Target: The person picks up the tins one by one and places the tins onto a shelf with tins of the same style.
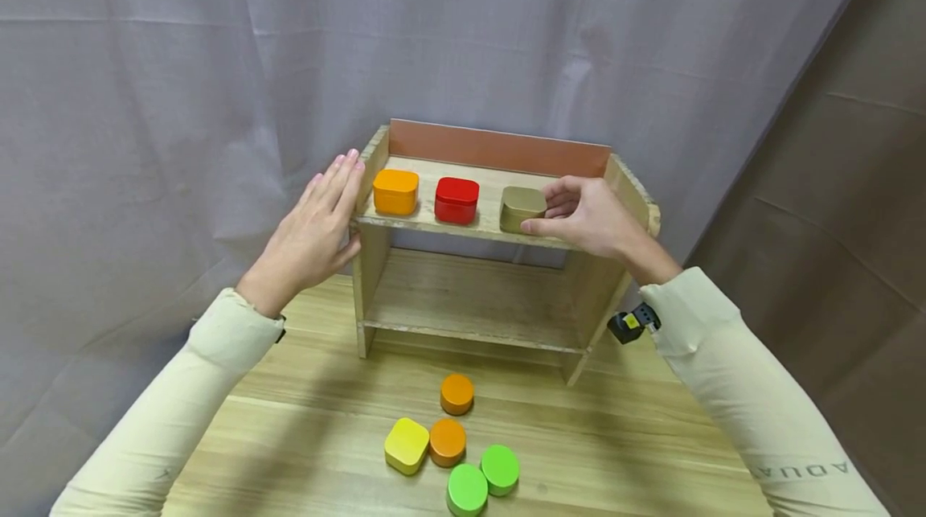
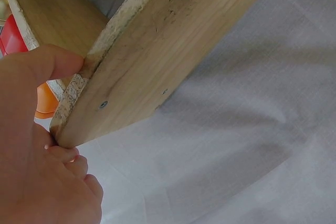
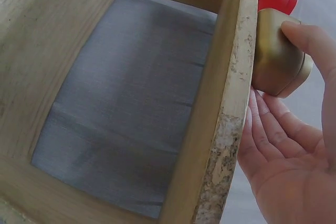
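A small wooden shelf unit (image 1: 470,292) bears three rounded-square tins on its top board: an orange tin (image 1: 395,192) at left, a red tin (image 1: 456,200) in the middle and a gold tin (image 1: 522,209) at right. My right hand (image 1: 589,215) holds the gold tin, its thumb at the front and fingers along the right side. In the right wrist view the gold tin (image 3: 278,51) rests against the board. My left hand (image 1: 311,231) touches the left side panel (image 2: 126,72) with straight fingers, its thumb at the front edge.
On the wooden table (image 1: 304,420) before the shelf lie a yellow rounded-square tin (image 1: 407,446), two round orange tins (image 1: 448,442) and two round green tins (image 1: 467,490). A reddish-brown strip (image 1: 499,147) backs the top board. Grey curtain (image 1: 463,26) hangs behind.
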`<state>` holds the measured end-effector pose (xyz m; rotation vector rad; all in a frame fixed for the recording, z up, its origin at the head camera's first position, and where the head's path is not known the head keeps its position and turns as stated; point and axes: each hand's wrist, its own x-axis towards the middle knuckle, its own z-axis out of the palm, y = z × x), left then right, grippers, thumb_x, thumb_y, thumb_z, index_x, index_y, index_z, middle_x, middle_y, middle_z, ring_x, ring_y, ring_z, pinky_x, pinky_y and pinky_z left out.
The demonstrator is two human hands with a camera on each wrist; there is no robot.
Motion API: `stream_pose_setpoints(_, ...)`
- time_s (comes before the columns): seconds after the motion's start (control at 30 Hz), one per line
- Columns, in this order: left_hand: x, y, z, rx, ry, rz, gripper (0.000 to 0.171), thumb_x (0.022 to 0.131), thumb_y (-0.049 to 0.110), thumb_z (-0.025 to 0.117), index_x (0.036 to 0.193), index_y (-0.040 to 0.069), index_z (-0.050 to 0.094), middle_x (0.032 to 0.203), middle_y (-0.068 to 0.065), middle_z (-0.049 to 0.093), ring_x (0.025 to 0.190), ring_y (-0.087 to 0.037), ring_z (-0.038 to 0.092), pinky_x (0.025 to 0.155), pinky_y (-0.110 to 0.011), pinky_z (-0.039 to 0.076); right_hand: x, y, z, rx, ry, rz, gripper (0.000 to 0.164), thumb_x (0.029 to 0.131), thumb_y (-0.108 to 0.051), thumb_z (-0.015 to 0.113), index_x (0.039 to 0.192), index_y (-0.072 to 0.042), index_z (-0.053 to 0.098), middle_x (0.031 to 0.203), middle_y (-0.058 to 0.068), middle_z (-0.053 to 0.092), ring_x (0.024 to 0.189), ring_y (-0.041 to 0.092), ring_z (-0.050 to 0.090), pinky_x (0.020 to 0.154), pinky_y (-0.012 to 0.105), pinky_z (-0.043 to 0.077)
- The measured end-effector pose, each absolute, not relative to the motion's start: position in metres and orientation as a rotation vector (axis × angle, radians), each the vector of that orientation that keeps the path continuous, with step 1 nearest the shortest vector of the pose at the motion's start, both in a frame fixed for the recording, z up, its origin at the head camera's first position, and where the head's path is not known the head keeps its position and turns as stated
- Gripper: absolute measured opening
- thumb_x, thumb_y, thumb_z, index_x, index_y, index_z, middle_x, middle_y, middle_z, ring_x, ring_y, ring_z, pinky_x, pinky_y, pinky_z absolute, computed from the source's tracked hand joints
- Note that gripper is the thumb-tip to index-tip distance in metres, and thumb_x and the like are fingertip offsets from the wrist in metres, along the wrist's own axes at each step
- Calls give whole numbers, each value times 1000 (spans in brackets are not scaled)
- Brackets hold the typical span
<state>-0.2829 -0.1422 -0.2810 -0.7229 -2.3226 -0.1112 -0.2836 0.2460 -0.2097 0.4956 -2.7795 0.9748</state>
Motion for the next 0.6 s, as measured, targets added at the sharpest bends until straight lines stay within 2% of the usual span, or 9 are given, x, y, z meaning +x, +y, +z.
stream_pose_setpoints(0.6,-283,-145,-279,-726,-2313,-105,99,80,20,68,156,4,6,165,-12,3,151,-32,15,120,-53,24,-283,245,-209,525,-2758,998,65,73,-43,81,123,-6,60,114,13,67,103,24,67,90,38,56)
